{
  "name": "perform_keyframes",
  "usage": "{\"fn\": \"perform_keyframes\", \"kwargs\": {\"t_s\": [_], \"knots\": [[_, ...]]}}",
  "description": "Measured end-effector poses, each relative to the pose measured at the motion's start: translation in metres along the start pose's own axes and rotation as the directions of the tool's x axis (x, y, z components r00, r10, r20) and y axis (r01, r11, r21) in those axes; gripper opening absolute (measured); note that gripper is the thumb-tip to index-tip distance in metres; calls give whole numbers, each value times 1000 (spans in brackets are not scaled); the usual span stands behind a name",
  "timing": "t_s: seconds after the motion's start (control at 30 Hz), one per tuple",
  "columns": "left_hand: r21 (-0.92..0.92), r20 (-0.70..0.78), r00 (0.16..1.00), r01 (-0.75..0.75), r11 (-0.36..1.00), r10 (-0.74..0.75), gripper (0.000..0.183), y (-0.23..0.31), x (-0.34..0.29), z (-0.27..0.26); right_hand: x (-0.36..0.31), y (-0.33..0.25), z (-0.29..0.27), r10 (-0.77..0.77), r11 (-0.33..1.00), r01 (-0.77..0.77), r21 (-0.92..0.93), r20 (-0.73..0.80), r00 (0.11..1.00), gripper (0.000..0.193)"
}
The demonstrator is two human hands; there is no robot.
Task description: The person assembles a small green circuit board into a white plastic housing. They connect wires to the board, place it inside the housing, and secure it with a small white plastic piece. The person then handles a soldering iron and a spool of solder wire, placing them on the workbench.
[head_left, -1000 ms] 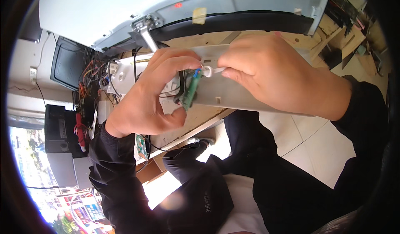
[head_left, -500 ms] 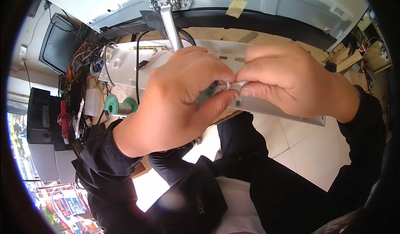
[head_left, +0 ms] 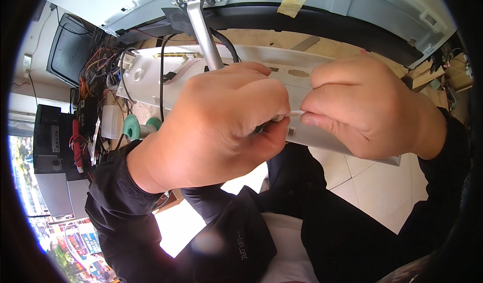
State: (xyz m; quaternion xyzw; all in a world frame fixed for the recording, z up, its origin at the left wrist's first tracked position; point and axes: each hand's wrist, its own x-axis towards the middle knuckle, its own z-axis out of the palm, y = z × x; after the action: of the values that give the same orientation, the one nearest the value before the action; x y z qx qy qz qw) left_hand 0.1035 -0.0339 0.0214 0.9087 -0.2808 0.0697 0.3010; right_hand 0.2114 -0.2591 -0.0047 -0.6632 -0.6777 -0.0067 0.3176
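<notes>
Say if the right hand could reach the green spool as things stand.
Probably not: the right hand pinches a white strip, and the left hand lies between it and the green spool.

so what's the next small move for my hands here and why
Perhaps have the left hand loosen its pinch slightly, because its fingertips mostly hide the small pale part, so how the thin white strip meets it can't be seen. The right hand already pinches the strip.

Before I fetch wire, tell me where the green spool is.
In the head view, the green spool is on the left side, directly between the translucent container and the left hand.
</notes>
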Motion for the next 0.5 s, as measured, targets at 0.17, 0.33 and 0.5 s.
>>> {"fn": "perform_keyframes", "kwargs": {"t_s": [0.17,0.33,0.5], "knots": [[5,42,997,63,998,-63,22,4,-2,-2,-2,2,3,-43,999,42,-3,-39,998,21],[-4,46,997,61,998,-61,21,4,-1,-3,-7,3,3,-84,995,81,-54,-53,995,24],[1,67,995,76,997,-76,21,5,-5,-3,-10,-1,10,-97,991,88,-105,-83,992,26]]}}
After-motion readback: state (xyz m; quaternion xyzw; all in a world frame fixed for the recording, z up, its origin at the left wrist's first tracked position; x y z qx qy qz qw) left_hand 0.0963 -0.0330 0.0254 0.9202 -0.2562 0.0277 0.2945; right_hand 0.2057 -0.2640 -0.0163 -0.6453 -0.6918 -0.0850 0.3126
